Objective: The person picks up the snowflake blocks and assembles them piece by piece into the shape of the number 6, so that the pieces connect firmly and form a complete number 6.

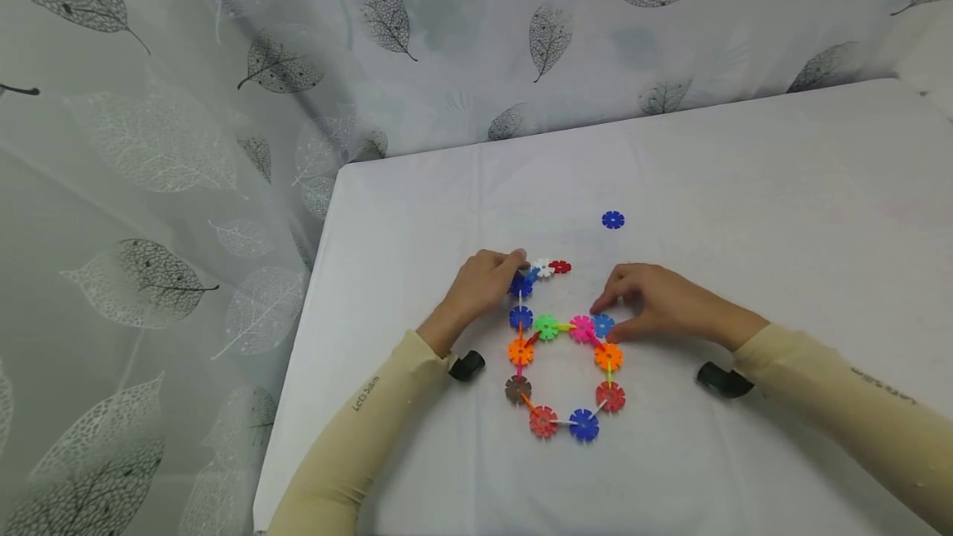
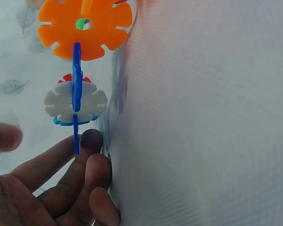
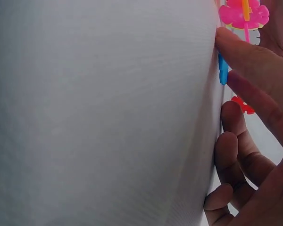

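Observation:
Slotted flower-shaped plastic discs are joined into a ring with a side chain rising from its left. My left hand (image 1: pixel 484 279) is at the chain's upper left, by a dark blue disc (image 1: pixel 521 286). In the left wrist view its fingers (image 2: pixel 98 170) lie beside an edge-on blue disc (image 2: pixel 76 134), with the thumb held apart. At the ring's upper right, my right hand (image 1: pixel 655 300) pinches a light blue disc (image 1: pixel 602 326) between thumb and forefinger, beside a pink disc (image 1: pixel 582 328). The other right fingers are loosely bent near the cloth.
A white disc (image 1: pixel 543 268) and a red disc (image 1: pixel 560 267) end the side chain. One loose blue disc (image 1: pixel 614 220) lies farther back on the white-covered table (image 1: pixel 744 189). A leaf-patterned curtain (image 1: pixel 447 40) hangs behind and to the left.

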{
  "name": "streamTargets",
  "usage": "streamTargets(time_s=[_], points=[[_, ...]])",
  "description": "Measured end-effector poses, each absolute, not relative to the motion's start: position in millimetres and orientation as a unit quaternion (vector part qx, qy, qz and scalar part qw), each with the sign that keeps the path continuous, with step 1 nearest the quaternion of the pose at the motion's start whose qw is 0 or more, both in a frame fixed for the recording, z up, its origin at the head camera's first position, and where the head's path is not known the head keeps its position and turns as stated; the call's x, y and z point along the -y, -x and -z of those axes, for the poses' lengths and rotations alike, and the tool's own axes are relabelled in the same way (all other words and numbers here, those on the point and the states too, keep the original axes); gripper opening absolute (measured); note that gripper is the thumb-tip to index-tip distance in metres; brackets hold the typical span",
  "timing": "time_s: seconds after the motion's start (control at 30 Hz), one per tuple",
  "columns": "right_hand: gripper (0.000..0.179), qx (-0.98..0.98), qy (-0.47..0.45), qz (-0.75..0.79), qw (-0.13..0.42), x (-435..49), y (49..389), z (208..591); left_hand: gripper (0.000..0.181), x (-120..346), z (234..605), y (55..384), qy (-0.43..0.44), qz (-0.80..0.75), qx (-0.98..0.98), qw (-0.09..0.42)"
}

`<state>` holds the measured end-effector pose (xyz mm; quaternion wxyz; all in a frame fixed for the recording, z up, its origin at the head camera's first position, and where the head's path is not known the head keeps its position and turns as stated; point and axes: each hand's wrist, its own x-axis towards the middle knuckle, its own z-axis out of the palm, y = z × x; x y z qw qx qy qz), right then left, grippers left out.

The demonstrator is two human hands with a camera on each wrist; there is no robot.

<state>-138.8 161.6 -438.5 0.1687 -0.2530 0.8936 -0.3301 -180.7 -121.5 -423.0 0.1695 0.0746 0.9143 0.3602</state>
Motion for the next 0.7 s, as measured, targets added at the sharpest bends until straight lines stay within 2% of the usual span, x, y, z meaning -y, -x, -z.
streamTargets(time_s=[0.4,0.6,0.7], points=[[0.027,-0.897,0.22,0.345,0.168,-163.7,145.8,430.1,0.038,126.3,426.0,187.6,-0.144,-0.374,-0.898,0.184],[0.018,-0.899,0.202,0.362,0.145,-165.0,151.3,428.4,0.044,123.5,426.8,194.2,-0.166,-0.363,-0.897,0.192],[0.016,-0.903,0.194,0.361,0.132,-163.6,154.7,427.3,0.048,120.6,427.6,195.1,-0.176,-0.336,-0.908,0.175]])
